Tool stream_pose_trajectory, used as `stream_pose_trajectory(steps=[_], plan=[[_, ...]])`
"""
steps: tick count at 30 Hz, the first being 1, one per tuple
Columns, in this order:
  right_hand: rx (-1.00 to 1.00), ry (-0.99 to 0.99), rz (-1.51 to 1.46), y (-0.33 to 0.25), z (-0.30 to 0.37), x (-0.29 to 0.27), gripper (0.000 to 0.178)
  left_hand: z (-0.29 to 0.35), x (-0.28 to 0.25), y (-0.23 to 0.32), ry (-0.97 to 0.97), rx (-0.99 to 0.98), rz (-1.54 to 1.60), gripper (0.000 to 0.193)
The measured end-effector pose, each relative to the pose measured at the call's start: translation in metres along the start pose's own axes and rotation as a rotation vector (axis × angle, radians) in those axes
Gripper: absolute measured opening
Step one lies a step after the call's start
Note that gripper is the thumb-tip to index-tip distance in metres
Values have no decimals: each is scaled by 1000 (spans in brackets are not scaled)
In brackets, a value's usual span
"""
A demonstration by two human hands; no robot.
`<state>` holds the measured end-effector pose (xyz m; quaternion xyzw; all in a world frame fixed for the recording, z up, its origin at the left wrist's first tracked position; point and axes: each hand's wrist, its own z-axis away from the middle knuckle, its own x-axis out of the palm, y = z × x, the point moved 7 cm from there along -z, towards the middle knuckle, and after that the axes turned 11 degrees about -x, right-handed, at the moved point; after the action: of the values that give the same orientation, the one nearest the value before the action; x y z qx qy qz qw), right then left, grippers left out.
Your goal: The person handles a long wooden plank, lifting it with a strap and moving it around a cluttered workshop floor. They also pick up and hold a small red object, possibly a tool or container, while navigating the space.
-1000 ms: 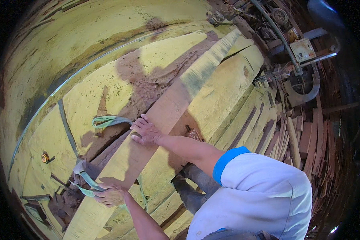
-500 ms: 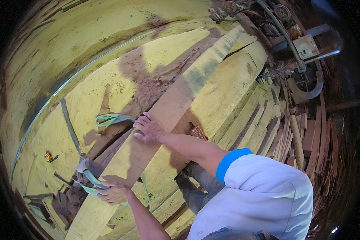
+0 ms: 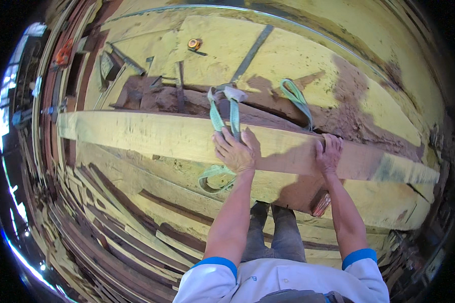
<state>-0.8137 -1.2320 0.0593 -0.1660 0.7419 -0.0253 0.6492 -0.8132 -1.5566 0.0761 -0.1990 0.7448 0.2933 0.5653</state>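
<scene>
A long pale wooden beam (image 3: pixel 172 135) lies across in front of me, dark-stained near its right end. My left hand (image 3: pixel 234 150) rests on it, fingers stretched out and thumb apart. Its fingertips touch the lower part of a green webbing strap (image 3: pixel 216 117), which hangs over the far edge; whether they press on it is hard to see. My right hand (image 3: pixel 330 151) is closed over the beam's far edge, fingers bent round it. A second green strap loop (image 3: pixel 297 96) lies beyond, between the hands. Another green loop (image 3: pixel 212 179) pokes out at the near side.
Large sawn slabs (image 3: pixel 288 50) lie beneath and beyond, with brown sawdust on them. An orange tape measure (image 3: pixel 194 44) sits at the far left. A clear-wrapped reddish object (image 3: pixel 321 203) lies near my right forearm. Several stacked boards (image 3: pixel 131 222) fill the near left.
My view has swung round, so the beam now runs crosswise instead of diagonally. Both hands remain on the beam; my left fingers lie flatter beside the strap.
</scene>
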Motion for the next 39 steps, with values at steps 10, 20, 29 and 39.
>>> stream_pose_trajectory(steps=[10,20,29,39], plan=[[-53,-1,42,2,5,10,38,-1,-7,-4,-44,-86,82,62],[-85,37,49,-2,6,12,38,-2,-17,-8,41,-98,192,61],[-3,-229,-577,42,-92,38,35,2,-3,2,60,-47,40,51],[144,-826,-41,74,-169,238,86,2,5,5,-30,48,-81,47]])
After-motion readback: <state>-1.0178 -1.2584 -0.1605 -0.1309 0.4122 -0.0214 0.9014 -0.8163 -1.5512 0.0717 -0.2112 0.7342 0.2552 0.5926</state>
